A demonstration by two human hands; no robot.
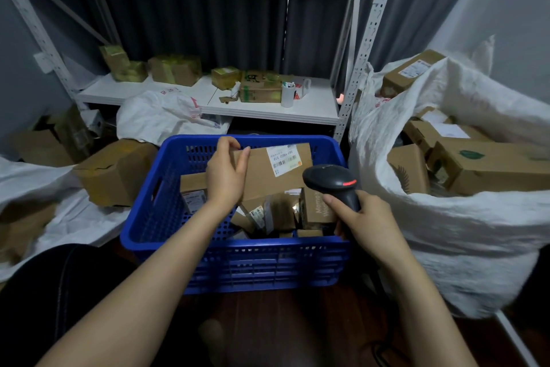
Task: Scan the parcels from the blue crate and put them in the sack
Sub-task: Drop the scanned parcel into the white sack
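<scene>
A blue crate (166, 227) stands in front of me with several cardboard parcels inside. My left hand (227, 171) grips the left end of a flat brown parcel (268, 176) held above the crate, its white barcode label (284, 160) facing up. My right hand (361, 221) holds a black barcode scanner (333, 182) just right of the parcel, head toward the label, a red light on its nose. The white woven sack (446, 218) stands open to the right, holding several boxes.
A white metal shelf (268, 108) behind the crate carries taped boxes and a white cup. Loose cardboard boxes (116, 173) and white sacks (169, 116) lie on the floor to the left. A dark bag (44, 292) sits at the lower left.
</scene>
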